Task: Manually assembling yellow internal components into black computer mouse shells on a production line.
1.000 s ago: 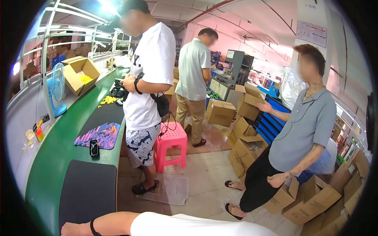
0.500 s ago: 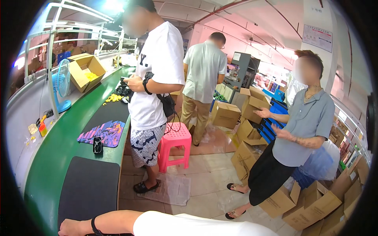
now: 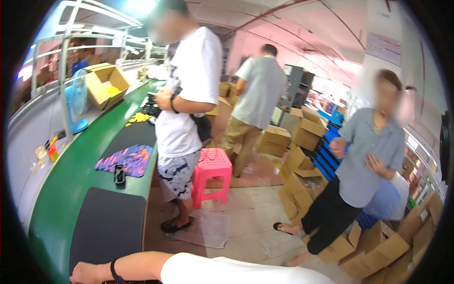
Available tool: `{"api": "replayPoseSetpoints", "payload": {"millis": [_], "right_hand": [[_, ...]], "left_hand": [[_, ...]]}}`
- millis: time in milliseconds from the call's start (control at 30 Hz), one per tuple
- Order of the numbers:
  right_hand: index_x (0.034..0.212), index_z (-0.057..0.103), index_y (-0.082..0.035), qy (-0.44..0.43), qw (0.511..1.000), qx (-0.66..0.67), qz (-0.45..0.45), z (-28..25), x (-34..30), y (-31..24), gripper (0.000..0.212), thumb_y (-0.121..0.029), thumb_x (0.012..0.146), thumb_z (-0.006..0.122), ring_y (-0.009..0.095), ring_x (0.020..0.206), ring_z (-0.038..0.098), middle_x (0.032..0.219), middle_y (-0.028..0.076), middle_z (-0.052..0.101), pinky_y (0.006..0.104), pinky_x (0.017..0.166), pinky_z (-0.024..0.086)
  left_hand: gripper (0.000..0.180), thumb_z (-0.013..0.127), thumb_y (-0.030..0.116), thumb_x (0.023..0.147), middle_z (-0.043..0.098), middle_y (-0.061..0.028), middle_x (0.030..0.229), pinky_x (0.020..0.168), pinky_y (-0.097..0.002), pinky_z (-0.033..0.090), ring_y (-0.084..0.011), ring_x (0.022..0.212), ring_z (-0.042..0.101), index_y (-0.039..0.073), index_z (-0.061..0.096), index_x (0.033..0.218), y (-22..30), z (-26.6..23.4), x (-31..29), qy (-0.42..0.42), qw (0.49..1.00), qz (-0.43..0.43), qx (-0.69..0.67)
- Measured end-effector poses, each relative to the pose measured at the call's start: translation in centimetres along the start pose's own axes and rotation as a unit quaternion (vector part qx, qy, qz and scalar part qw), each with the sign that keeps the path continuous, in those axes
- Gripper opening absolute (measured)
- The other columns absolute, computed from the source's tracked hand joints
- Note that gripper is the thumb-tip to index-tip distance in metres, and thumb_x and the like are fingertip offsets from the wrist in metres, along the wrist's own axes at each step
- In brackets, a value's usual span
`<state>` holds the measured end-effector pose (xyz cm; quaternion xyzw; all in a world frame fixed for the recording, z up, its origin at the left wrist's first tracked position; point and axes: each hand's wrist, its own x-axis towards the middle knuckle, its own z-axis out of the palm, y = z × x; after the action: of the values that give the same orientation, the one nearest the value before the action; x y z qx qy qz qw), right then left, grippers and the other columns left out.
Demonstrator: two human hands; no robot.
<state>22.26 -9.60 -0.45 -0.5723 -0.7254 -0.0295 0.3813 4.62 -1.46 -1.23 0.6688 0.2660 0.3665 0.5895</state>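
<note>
My right arm reaches leftward along the lower edge, in a white sleeve with a black band round the wrist. At its end, my right hand [image 3: 85, 273] is over the near end of a dark grey mat [image 3: 109, 220] on the green bench. Its fingers are mostly cut off by the picture's edge, so what they hold, if anything, is hidden. My left hand is out of the picture. Beyond the mat stands a small black open-framed part [image 3: 119, 175], beside a purple-and-orange patterned mat [image 3: 126, 159].
The green bench [image 3: 61, 194] carries yellow pieces [image 3: 139, 117], a blue fan [image 3: 77, 102] and a cardboard box [image 3: 101, 97]. A person in white [image 3: 189, 71] works there beside a pink stool [image 3: 212, 173]. Two other people stand among cardboard boxes [image 3: 300, 196] and blue crates.
The person at the right has shifted right, hands drawn toward the body. The person at the back has moved right and turned, an arm now bent. My right hand is nearly unmoved.
</note>
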Motion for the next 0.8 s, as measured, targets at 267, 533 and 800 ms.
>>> {"api": "replayPoseSetpoints", "payload": {"millis": [267,533,800], "right_hand": [[0.08,0.065,-0.002,-0.002,0.996,0.09,0.013,-0.5,0.2,0.8,0.025,-0.026,0.089,0.07,0.042,0.075,0.067,0.074,0.018,0.066,0.0505,0.067,0.052],[0.073,0.067,-0.001,-0.014,0.975,0.219,0.036,-0.9,0.6,1.3,0.029,-0.026,0.08,0.079,0.038,0.066,0.065,0.068,0.016,0.065,0.0447,0.06,0.05],[0.072,0.069,-0.002,-0.006,0.963,0.267,0.041,-0.1,0.0,2.2,0.024,-0.024,0.078,0.074,0.035,0.061,0.067,0.066,0.017,0.066,0.0415,0.056,0.051]], "left_hand": [[0.025,0.069,0.02,0.104,0.069,-0.0074,0.099,0.076,-0.0287,0.051,-0.0145,0.082,0.062,-0.003,0.068,0.114,1.6,0.3,-0.6,-0.02,1.0,0.006,0.02],[0.018,0.068,0.015,0.104,0.065,-0.0039,0.1,0.077,-0.026,0.047,-0.013,0.084,0.058,0.0,0.066,0.113,0.4,-0.6,-0.3,-0.066,0.998,0.004,0.023],[0.02,0.069,0.015,0.103,0.063,-0.0019,0.1,0.076,-0.0245,0.044,-0.0115,0.084,0.054,0.0,0.066,0.115,1.0,-0.5,-0.6,-0.071,0.996,-0.019,0.053]]}}
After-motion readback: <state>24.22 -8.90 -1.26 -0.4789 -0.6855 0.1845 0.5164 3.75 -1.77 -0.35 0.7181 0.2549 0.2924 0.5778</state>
